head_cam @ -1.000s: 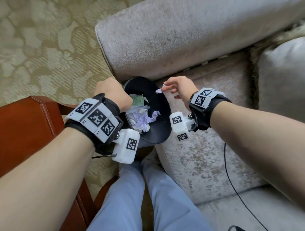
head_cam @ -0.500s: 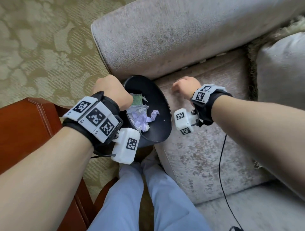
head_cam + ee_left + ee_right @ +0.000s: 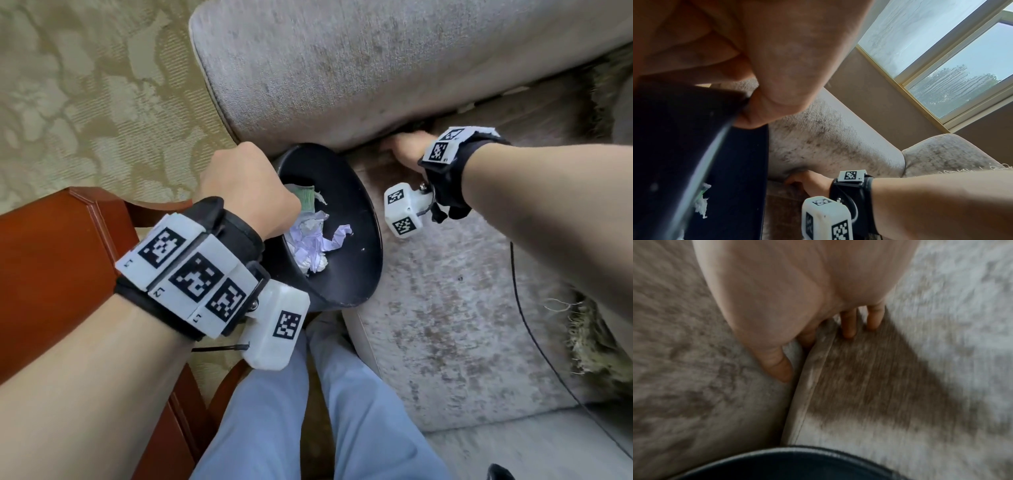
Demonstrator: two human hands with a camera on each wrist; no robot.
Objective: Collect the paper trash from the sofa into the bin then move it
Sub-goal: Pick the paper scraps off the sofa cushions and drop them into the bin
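Head view: my left hand [image 3: 245, 192] grips the bin [image 3: 356, 219] rim while my right hand [image 3: 409, 150] fingers [image 3: 849, 324], spread and empty, probe the sofa [image 3: 445, 308] crease for remaining paper, I judge.

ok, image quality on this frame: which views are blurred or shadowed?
Right wrist view: motion-smeared throughout, with a dark shadow on the sofa seat beyond the right hand. Left wrist view: the near left hand and bin are soft, the window bright. Head view: mostly sharp, wide-angle bending at the edges.
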